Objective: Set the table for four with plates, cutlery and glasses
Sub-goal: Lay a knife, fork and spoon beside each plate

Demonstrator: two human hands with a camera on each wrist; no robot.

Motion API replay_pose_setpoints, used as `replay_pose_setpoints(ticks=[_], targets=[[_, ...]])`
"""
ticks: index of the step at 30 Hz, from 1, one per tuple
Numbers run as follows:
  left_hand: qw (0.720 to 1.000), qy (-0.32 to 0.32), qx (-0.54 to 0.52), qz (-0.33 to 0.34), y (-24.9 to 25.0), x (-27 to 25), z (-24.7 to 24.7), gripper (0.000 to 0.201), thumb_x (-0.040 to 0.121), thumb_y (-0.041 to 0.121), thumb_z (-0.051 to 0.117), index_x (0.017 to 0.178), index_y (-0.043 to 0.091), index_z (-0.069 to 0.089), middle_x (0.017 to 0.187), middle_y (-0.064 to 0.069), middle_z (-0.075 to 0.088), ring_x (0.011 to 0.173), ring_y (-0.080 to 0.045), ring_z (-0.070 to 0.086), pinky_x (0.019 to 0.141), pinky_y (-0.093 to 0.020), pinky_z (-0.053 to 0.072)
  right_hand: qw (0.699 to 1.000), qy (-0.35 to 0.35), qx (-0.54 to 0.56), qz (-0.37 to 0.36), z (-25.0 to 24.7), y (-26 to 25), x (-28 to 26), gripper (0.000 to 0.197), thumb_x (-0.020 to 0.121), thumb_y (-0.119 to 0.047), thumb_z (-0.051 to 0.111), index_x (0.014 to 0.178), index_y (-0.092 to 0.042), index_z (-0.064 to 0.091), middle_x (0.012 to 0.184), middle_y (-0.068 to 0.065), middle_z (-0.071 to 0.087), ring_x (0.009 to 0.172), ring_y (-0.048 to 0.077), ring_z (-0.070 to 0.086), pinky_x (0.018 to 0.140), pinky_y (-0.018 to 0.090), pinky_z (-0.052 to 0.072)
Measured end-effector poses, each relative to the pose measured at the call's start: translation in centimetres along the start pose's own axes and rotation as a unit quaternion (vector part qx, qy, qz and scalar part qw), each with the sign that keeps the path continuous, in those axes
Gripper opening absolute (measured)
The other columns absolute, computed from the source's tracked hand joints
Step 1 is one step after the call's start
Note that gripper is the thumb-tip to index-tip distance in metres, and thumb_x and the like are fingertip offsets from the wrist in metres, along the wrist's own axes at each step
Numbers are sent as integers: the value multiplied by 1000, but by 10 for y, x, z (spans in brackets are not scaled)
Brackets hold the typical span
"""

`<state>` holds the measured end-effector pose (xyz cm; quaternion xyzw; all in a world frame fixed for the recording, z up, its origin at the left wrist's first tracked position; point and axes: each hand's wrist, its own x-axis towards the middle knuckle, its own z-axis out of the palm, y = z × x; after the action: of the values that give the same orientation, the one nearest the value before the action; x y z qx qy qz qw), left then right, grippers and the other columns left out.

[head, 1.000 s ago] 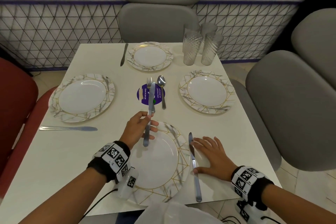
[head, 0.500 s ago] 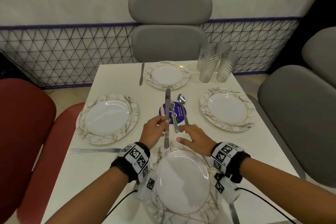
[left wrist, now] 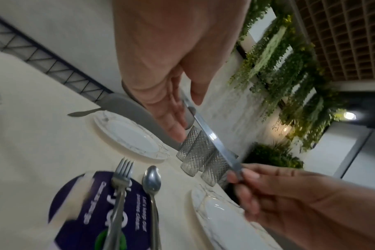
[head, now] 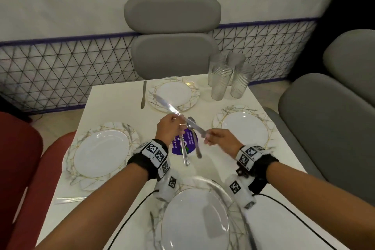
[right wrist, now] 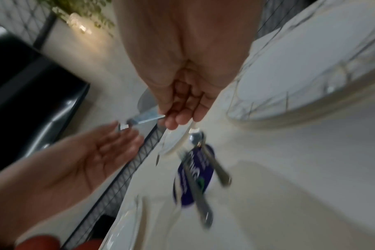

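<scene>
The knife (head: 178, 114) hangs in the air above the middle of the worktop (head: 113, 111), slanting from upper left to lower right. The left hand (head: 169, 129) pinches it near mid-length, and the right hand (head: 220, 140) has its fingertips clamped on the handle end, so both hands grip it at once; this looks like a hand-over.

Below them a fork (head: 185, 154) and a spoon (head: 194, 138) lie side by side on a purple round sticker (head: 178, 146).

Four plates are already out: the near plate (head: 194, 223), left plate (head: 101, 151), far plate (head: 174, 94) and right plate (head: 244, 130). One knife (head: 143, 94) lies beside the far plate and another (head: 70, 200) by the left plate.

The glasses (head: 229, 77) stand clustered at the far right corner, not yet distributed. By my judgement the plates are done, the knives are partly placed, and the forks, spoons and glasses remain.
</scene>
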<state>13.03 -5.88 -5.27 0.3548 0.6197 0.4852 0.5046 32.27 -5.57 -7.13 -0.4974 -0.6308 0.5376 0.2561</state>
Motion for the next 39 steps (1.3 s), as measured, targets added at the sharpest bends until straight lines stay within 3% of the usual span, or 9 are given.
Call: replay_pose_setpoints(ticks=[5,12,18,20,22,24,26,31,39], targets=[[998,36,-25,-36,19,50,20,46,92,18,57,132,5,40,105,-13,58,87,-23,59,74,-35,56,997,-12,-75,19,-100,9,39,15,93,-11,51,92,-6,65,73,0,57,70,8,52,69,13,43],[1000,13,27,0,19,115,79,13,90,1,55,99,-5,62,82,-17,63,57,-14,65,56,-19,58,994,5,-69,84,-197,32,103,11,90,-4,53,86,-1,62,68,5,51,63,14,43,60,17,37],[998,33,52,10,5,161,134,9,91,-2,52,91,-2,61,73,-9,60,47,-10,60,47,-13,53,984,126,9,129,-228,69,142,29,89,11,45,117,11,53,75,3,56,71,12,49,62,11,41],[996,22,83,20,0,172,147,13,91,-3,50,85,0,61,76,-10,60,44,-6,60,46,-11,51,982,139,6,131,-234,80,147,28,90,11,44,116,7,53,87,8,61,88,18,50,61,-1,42],[994,11,108,26,-7,182,155,20,91,-3,48,76,5,60,80,-10,62,42,-1,60,52,-14,54,980,150,-5,132,-235,89,152,33,91,12,43,123,10,49,118,24,59,100,18,45,79,3,43],[990,1,137,27,-14,189,160,26,91,-1,47,72,12,59,82,-10,63,52,-6,62,69,-25,55,978,156,-25,138,-234,97,156,38,91,12,42,129,8,46,135,26,48,110,20,49,99,19,37],[978,-23,203,34,-19,192,164,22,91,4,48,76,12,63,81,-9,64,69,-17,61,81,-31,52,971,145,-119,149,-233,100,157,41,94,3,41,135,-1,44,138,17,47,119,25,50,98,16,32],[933,-128,336,6,-26,197,168,26,94,17,51,118,14,60,117,-5,60,104,-17,55,75,-18,40,917,59,-358,164,-234,100,158,51,94,2,31,143,-15,32,144,11,41,132,25,39,115,31,21],[861,-156,477,86,-26,198,147,41,95,4,40,134,13,50,142,-8,42,132,-24,39,107,-26,28,880,38,-452,141,-229,106,156,56,87,6,35,139,-16,35,141,8,39,131,26,34,109,31,23]])
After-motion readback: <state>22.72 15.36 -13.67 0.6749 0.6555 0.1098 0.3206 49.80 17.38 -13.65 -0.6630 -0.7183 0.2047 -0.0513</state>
